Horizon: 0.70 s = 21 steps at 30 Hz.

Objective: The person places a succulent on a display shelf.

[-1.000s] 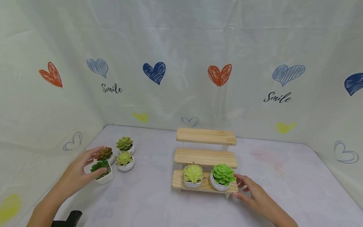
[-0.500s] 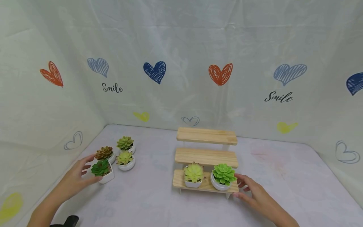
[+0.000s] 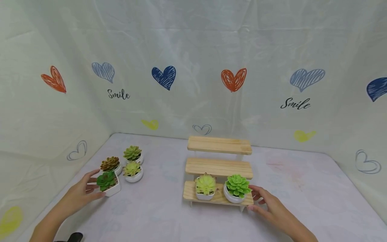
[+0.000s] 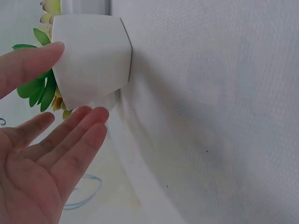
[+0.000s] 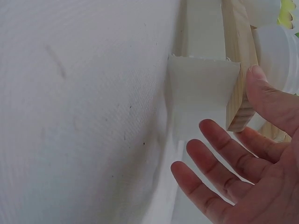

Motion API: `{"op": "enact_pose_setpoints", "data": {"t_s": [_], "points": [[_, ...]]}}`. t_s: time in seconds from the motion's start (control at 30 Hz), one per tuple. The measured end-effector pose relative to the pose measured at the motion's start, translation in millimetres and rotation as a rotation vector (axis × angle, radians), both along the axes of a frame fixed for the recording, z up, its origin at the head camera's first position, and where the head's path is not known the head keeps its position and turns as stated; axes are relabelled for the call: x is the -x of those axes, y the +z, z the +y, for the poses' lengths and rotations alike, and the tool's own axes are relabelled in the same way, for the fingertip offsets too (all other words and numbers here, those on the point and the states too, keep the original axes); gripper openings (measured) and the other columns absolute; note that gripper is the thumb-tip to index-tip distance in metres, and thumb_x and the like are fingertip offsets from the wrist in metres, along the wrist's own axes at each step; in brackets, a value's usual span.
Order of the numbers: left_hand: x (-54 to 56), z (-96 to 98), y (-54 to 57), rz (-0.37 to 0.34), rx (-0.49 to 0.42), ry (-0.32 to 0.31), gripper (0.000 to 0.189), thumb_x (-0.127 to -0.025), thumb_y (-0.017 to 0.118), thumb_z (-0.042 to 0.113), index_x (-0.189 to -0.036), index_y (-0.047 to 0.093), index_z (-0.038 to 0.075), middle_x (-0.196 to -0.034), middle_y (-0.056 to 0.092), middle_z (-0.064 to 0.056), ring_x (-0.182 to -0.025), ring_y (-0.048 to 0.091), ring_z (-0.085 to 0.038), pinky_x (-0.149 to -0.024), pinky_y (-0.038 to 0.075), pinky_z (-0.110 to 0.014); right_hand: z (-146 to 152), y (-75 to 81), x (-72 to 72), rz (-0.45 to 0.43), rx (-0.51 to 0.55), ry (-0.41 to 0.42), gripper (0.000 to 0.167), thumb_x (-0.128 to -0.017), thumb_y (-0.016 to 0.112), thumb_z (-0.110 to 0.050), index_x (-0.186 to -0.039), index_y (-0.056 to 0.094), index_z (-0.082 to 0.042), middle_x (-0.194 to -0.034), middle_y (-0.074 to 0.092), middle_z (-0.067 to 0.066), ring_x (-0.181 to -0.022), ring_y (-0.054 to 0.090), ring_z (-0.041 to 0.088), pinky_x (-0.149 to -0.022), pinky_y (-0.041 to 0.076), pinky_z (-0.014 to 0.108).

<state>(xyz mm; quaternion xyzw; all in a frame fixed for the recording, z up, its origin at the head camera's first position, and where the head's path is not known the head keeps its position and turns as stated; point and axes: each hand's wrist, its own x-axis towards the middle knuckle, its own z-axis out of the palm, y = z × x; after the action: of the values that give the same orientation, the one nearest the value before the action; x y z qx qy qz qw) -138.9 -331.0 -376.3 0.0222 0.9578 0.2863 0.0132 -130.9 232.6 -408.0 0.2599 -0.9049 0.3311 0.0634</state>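
My left hand (image 3: 77, 195) is beside a dark green succulent (image 3: 106, 180) in a white angular pot (image 4: 91, 56). Its thumb overlaps the pot's edge in the left wrist view, and the other fingers extend loosely by the pot's lower side. A brown-tinged succulent (image 3: 110, 164) in a white pot stands right behind. My right hand (image 3: 269, 206) is at the right end of a three-tier wooden stand (image 3: 219, 168), thumb at the lowest shelf's edge, fingers loosely spread. On that shelf sit a pale yellow-green succulent (image 3: 206, 184) and a bright green one (image 3: 238, 186), both in white pots.
Two more potted succulents, one green (image 3: 132, 153) and one yellow-green (image 3: 132, 169), stand right of the brownish one. A black object (image 3: 75, 237) shows at the bottom left edge. White cloth printed with hearts (image 3: 164, 77) hangs behind the table.
My left hand has come down and back from over the plants to the left side of the dark green succulent's pot. The right hand and the stand look unmoved.
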Motion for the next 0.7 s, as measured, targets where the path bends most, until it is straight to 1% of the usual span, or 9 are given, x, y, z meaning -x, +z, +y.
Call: {"op": "enact_pose_setpoints", "data": {"t_s": [0.1,0.23,0.4,0.57,0.7], "points": [[0.8,-0.1,-0.4,-0.017,0.003,0.008,0.08,-0.082,0.071,0.025,-0.137,0.024,-0.009,-0.117,0.049,-0.037,-0.1,0.058,-0.044,-0.08,0.052,-0.045,0.3,0.3,0.0,-0.007,-0.003,-0.002,0.054,-0.085,0.067,-0.019,-0.127,0.044,0.005,-0.1,0.057,0.002,-0.088,0.049,-0.005,-0.067,0.049,0.024],[2.2,0.1,0.3,-0.035,-0.004,0.018,0.074,-0.083,0.07,0.025,-0.134,0.029,-0.01,-0.115,0.05,-0.035,-0.099,0.059,-0.043,-0.077,0.053,-0.045,0.4,0.0,-0.1,0.006,-0.003,0.003,0.054,-0.084,0.067,-0.018,-0.127,0.044,0.005,-0.1,0.057,0.001,-0.087,0.05,-0.004,-0.067,0.049,0.024],[2.7,1.1,1.9,-0.031,0.008,0.024,0.067,-0.082,0.07,0.023,-0.127,0.037,-0.013,-0.114,0.052,-0.033,-0.096,0.06,-0.04,-0.074,0.053,-0.044,0.5,-0.2,-0.4,0.015,0.0,0.008,0.053,-0.084,0.068,-0.018,-0.127,0.044,0.005,-0.099,0.056,0.001,-0.087,0.05,-0.004,-0.067,0.049,0.024],[3.8,1.8,3.9,-0.057,0.018,0.028,0.067,-0.082,0.07,0.025,-0.126,0.039,-0.015,-0.117,0.051,-0.034,-0.097,0.06,-0.039,-0.073,0.053,-0.043,0.6,1.3,-0.6,-0.025,-0.007,-0.007,0.054,-0.085,0.067,-0.02,-0.128,0.044,0.005,-0.1,0.057,0.002,-0.086,0.051,-0.002,-0.068,0.05,0.024],[4.0,2.4,5.4,-0.077,0.019,0.034,0.068,-0.082,0.07,0.027,-0.126,0.04,-0.015,-0.115,0.053,-0.033,-0.096,0.061,-0.037,-0.073,0.053,-0.043,0.6,2.2,-0.7,-0.047,-0.013,-0.016,0.055,-0.086,0.066,-0.022,-0.128,0.044,0.004,-0.1,0.057,0.002,-0.087,0.052,-0.002,-0.069,0.05,0.024]]}}
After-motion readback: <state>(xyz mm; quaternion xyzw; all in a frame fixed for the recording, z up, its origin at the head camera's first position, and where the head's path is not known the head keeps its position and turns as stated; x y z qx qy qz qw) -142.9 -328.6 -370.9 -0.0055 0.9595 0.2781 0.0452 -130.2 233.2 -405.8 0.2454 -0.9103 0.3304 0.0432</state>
